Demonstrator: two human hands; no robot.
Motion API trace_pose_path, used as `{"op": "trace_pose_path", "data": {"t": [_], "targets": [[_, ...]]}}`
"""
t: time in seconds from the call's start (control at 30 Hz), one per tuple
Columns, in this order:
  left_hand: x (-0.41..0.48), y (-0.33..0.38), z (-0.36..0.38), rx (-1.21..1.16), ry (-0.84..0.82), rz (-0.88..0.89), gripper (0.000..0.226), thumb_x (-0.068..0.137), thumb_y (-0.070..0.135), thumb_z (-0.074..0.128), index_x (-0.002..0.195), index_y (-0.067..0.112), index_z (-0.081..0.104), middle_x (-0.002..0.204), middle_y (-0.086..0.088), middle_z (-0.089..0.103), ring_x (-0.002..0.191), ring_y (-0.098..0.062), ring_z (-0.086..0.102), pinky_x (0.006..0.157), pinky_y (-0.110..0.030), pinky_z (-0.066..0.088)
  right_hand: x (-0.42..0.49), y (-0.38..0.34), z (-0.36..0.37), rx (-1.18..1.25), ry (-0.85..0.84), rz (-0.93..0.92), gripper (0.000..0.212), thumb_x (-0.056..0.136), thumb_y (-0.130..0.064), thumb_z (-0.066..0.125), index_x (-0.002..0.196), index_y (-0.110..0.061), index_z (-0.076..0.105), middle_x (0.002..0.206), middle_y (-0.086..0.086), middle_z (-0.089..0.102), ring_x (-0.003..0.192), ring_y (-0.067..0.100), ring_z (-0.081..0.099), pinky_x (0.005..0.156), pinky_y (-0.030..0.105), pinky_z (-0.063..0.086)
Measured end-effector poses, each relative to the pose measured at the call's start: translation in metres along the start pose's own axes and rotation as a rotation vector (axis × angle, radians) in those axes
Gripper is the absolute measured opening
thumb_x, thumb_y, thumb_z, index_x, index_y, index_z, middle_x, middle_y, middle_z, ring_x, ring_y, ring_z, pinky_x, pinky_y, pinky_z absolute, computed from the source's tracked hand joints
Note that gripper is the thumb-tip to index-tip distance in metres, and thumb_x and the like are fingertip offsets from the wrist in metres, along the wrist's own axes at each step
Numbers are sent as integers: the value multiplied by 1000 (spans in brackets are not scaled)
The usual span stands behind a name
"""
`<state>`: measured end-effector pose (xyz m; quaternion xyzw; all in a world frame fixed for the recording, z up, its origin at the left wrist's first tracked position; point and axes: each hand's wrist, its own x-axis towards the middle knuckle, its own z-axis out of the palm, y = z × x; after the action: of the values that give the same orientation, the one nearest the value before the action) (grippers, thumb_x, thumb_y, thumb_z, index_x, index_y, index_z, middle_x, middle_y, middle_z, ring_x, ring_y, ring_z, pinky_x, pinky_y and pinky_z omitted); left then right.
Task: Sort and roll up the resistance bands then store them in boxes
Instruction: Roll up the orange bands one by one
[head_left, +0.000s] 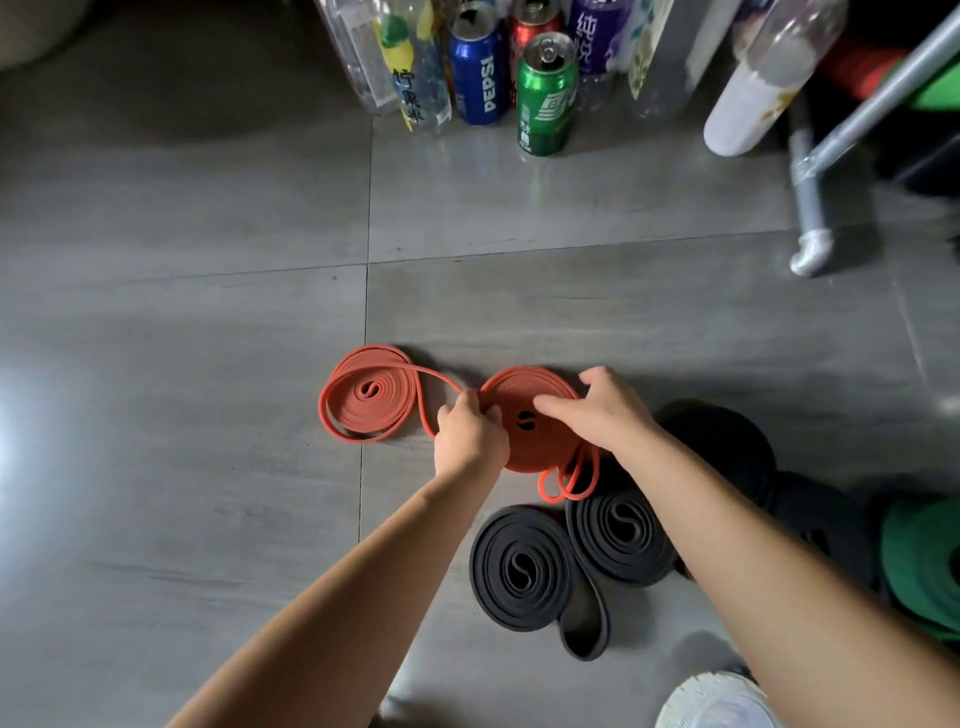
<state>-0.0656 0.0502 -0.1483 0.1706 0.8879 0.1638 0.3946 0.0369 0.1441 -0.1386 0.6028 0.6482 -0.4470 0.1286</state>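
Floor (208, 260): two orange coils (369, 397) (535, 441), left hand (467, 434), right hand (602, 413) gripping; four black coils (519, 569) (621, 538) (727, 441) (815, 519).

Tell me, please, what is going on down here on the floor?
A person is rolling resistance bands on the tiled floor. The left hand and right hand both hold an orange-red coil, whose loose end trails toward the person. A looser orange-red coil lies to its left. A black coil and a second black coil lie nearer the person, a green band at the right edge. No box is in view.
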Motion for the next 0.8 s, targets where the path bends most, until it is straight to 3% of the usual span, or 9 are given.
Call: {"op": "trace_pose_path", "data": {"t": [0.13,0.33,0.43,0.5,0.57,0.67,0.73,0.8], "targets": [[-5,-5,2,-43,42,13,31,96,28,43,124,18,50,121,-14,49,94,-38,59,82,-36,43,7,-6,22,-59,45,13,84,71,-64,66,124,-3,45,131,17,49,120,34,48,93,37,42],[-1,-10,-8,-83,55,38,49,89,38,55,130,14,44,122,-9,59,111,-31,56,89,-34,43,9,-7,29,-201,103,-3,85,72,-64,65,129,-5,40,134,19,44,125,36,42,97,41,40],[2,-26,-29,-14,62,158,32,88,40,54,96,11,65,93,-8,69,91,-30,63,69,-30,44,8,-12,27,-277,102,-8,87,72,-66,63,133,-9,38,135,19,43,126,36,41,98,41,38],[9,-50,-47,-27,148,142,29,88,32,54,76,8,64,75,-10,67,75,-32,61,59,-29,43,5,-17,25,-277,133,-26,82,74,-62,63,135,-12,38,136,18,42,125,37,40,99,41,37],[18,-81,-62,-89,246,32,29,84,29,54,69,5,57,62,-10,60,64,-34,59,58,-33,50,2,-28,28,-254,228,-115,73,76,-55,64,133,-16,41,135,15,42,125,36,39,101,42,34],[24,-111,-76,-291,297,-173,30,80,33,57,79,4,51,71,-12,59,52,-26,60,55,-43,58,3,-56,44,-288,339,-376,55,80,-44,64,126,-17,52,129,11,49,120,33,43,98,40,34],[29,-116,-83,-426,314,-263,26,84,30,57,94,10,44,80,-9,59,56,-27,64,62,-45,59,7,-77,59,-387,285,-521,44,84,-41,62,122,-19,57,125,6,52,117,30,46,95,37,34],[38,-116,-90,-487,318,-284,21,88,27,54,101,15,42,75,-4,59,64,-31,66,69,-46,58,13,-94,73,-486,225,-597,35,85,-40,60,115,-20,60,120,5,54,114,27,48,91,35,36]]}}
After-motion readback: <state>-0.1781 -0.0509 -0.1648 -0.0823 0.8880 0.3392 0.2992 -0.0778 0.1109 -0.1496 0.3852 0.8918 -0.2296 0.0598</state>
